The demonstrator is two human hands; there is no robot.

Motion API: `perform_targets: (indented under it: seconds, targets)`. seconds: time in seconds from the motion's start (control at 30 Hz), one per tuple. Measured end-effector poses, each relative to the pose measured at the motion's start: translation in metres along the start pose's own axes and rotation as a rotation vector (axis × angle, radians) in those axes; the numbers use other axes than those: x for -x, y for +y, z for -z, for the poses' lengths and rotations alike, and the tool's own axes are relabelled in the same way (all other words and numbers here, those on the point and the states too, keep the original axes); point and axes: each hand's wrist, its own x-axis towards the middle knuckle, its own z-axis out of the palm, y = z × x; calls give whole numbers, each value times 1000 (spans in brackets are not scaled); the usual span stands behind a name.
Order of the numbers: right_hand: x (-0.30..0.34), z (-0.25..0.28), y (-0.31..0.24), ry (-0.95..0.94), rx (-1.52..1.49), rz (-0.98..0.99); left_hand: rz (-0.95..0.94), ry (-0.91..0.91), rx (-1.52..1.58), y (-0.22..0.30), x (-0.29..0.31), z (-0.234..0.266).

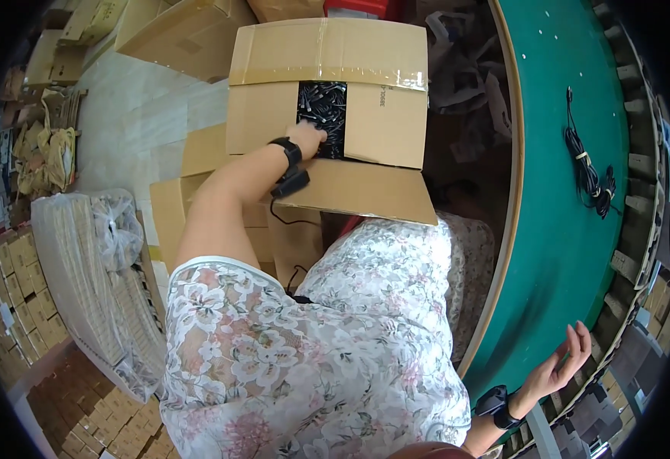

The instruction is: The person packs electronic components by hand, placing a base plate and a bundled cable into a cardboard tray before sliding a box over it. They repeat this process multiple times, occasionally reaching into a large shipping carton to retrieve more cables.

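One large brown cardboard carton (327, 99) stands open on the floor in front of the person, its four flaps folded outward and taped along one seam. Through the dark square opening shows a heap of small black cable-like parts (322, 111), too tangled and shadowed to count. The left hand (308, 139) reaches into that opening; its fingers (321, 135) are down among the black parts and mostly hidden, so I cannot tell whether they are closed on anything. A black band (287, 150) sits on the left wrist, with a thin black lead trailing from it.

The right hand (557, 369) is held out over the edge of the green curved counter (564, 229), palm up, fingers spread and loosely curled, holding nothing. It wears a second black band (495, 405).

On the counter lies one coiled bundle of black cable (589, 172) tied with pale straps, well apart from the right hand.

To the left, one clear plastic bag (117, 229) rests on a wrapped stack of small tan boxes (75, 275); further small tan boxes fill trays along the lower left, too many and too bent by the lens to count. More flat cardboard lies beyond the carton, cut off at the top edge.
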Motion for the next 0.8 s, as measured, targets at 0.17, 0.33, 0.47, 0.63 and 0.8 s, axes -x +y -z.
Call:
perform_targets:
  seconds: [0.17, 0.33, 0.47, 0.63, 0.8]
  targets:
    - [-1, -8, -19, -24, -40, 12, 278, 420, 602, -23, -58, 13]
    - [4, -25, -26, -18, -103, -57, 548, 405, 1724, -49, -91, 29]
    - [6, -37, -23, -18, -156, -93, 520, 475, 2045, -35, -105, 35]
    - [-1, -41, -34, -103, -181, -68, -178, 531, 2349, -76, -102, 53]
    - [-3, -32, -41, -188, -109, -113, -105, 983, 1934, -50, -116, 184]
